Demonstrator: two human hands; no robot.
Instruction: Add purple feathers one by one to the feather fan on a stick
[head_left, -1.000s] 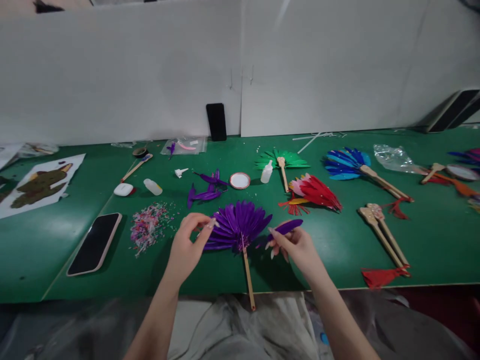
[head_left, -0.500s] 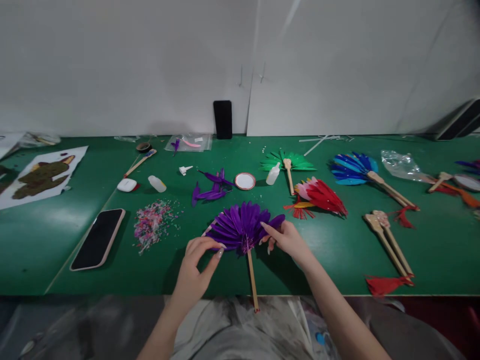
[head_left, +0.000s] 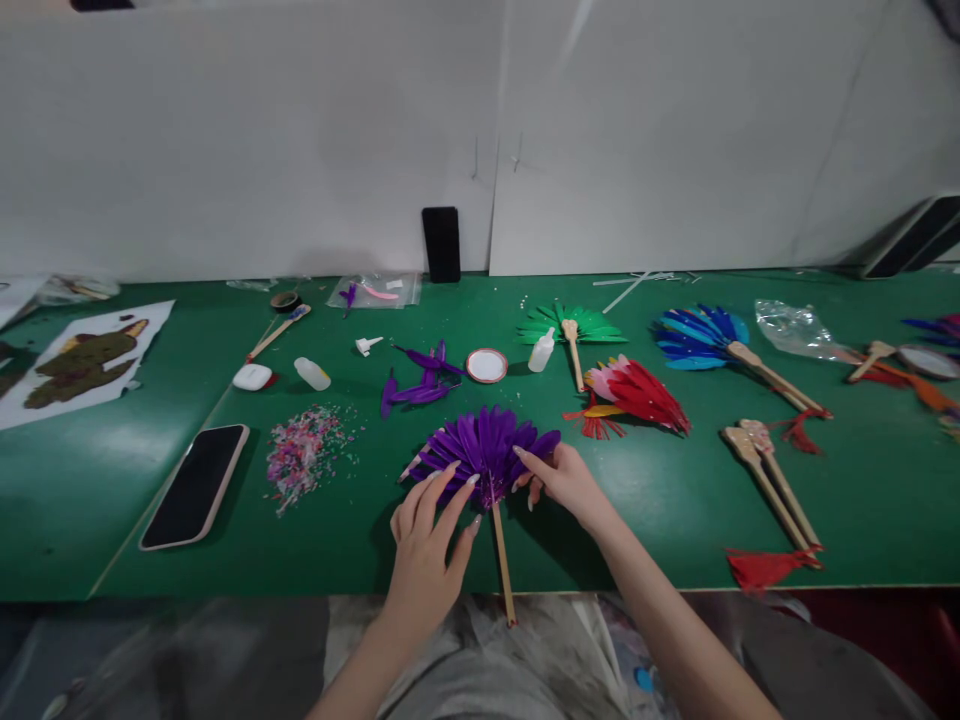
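A purple feather fan [head_left: 484,440] lies spread near the table's front edge, its wooden handle pointing toward me and sticking out over the edge. My left hand [head_left: 431,535] rests on the fan's left feathers with fingers apart and stretched out. At the fan's right side my right hand [head_left: 559,478] pinches the outer purple feathers between thumb and fingers. Beyond the fan lie loose purple feathers [head_left: 424,390], a round white dish [head_left: 487,365] and a small glue bottle [head_left: 541,350]. Pink and purple beads or sequins [head_left: 304,450] are heaped to the left.
Green [head_left: 574,325], blue [head_left: 701,337] and red [head_left: 637,393] feather fans lie on the green table [head_left: 652,530]. Two bare wooden handles [head_left: 772,485] with a red tassel are at right. A phone [head_left: 196,487] lies left; another dark phone [head_left: 441,245] leans on the white wall.
My left hand has moved right and opened, going from a pinch at the fan's left edge to flat fingers on its feathers. My right hand keeps its place on the right feathers.
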